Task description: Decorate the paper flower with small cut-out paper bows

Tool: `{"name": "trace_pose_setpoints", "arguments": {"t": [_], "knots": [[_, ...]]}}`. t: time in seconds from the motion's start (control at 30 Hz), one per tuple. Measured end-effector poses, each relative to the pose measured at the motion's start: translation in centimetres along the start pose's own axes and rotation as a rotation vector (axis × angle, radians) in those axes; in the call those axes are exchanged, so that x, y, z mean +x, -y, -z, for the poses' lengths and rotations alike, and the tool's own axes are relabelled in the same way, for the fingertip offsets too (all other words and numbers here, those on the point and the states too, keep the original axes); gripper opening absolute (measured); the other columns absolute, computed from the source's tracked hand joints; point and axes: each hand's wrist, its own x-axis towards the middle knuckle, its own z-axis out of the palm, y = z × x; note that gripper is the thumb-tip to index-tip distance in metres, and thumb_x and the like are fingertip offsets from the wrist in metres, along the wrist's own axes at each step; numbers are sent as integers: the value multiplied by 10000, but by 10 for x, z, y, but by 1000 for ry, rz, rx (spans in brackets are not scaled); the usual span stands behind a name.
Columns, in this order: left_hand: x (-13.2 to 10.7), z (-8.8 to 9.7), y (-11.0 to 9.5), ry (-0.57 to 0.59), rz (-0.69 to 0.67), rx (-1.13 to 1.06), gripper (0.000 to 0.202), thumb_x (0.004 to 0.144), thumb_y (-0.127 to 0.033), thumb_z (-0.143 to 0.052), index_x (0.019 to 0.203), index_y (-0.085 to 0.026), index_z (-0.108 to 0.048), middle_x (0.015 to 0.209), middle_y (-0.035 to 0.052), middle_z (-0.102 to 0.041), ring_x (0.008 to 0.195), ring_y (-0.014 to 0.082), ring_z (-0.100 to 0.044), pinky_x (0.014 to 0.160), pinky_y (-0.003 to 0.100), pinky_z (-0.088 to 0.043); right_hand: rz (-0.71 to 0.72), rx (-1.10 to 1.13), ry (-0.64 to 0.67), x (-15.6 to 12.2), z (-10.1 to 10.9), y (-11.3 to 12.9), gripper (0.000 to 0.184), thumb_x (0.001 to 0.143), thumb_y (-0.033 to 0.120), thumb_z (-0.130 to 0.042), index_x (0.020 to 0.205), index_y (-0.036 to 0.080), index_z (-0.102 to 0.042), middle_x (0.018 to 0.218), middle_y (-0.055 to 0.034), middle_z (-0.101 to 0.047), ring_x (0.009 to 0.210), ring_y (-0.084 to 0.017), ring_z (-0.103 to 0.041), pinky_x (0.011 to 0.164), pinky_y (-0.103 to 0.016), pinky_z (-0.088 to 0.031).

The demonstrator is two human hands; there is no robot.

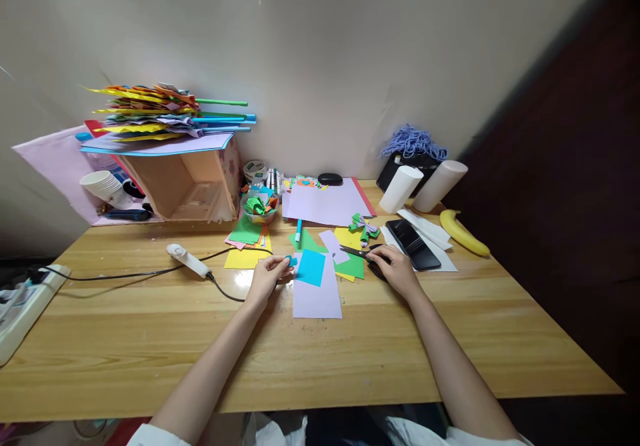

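Note:
My left hand (pixel 267 276) pinches a small rolled piece of blue paper (pixel 290 260) just above the wooden table (pixel 150 339). Right of it a blue paper square (pixel 311 267) lies on a lilac sheet (pixel 318 296). My right hand (pixel 394 267) rests on the black handles of a pair of scissors (pixel 361 253), fingers curled over them; the blades point left over green and yellow paper (pixel 353 266).
A glue gun (pixel 187 259) with a black cord lies left of my hands. A bowl of paper scraps (pixel 259 207), a wooden box (pixel 185 183) under stacked coloured paper, a phone (pixel 413 244), a banana (pixel 463 232) and two white rolls (pixel 423 187) stand further back. A power strip (pixel 23 306) is at far left.

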Motion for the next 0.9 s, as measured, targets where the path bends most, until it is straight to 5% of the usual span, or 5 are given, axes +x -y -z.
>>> {"name": "trace_pose_setpoints", "arguments": {"t": [0.3,0.47,0.67,0.9], "knots": [[-1,-3,0,-30,-1,8,454,564,-386,-771,884,-101,-622,739,55,-681,676,180,-670,677,278,-540,-65,4,-159,-4,-8,6,215,777,383,-576,739,191,-665,758,-58,-673,727,-201,-596,710,-340,-472],[1,-3,2,-27,-7,27,481,576,-407,-755,917,-100,-611,775,80,-690,708,199,-674,647,283,-545,-241,21,-265,2,-12,-1,353,711,487,-610,849,162,-624,803,-77,-660,691,-188,-593,676,-330,-495],[4,0,4,-20,-39,86,435,605,-456,-712,853,-112,-616,763,81,-690,758,197,-673,693,276,-536,-298,-7,-243,3,-15,-7,333,796,448,-493,919,147,-564,860,-98,-643,691,-178,-588,678,-333,-500],[-4,-7,6,56,-130,296,408,663,-510,-626,753,-113,-649,696,74,-673,685,199,-652,612,281,-509,-310,-180,-158,20,-12,-1,258,773,363,-507,937,173,-571,1039,-129,-603,1018,-267,-508,915,-414,-374]]}}
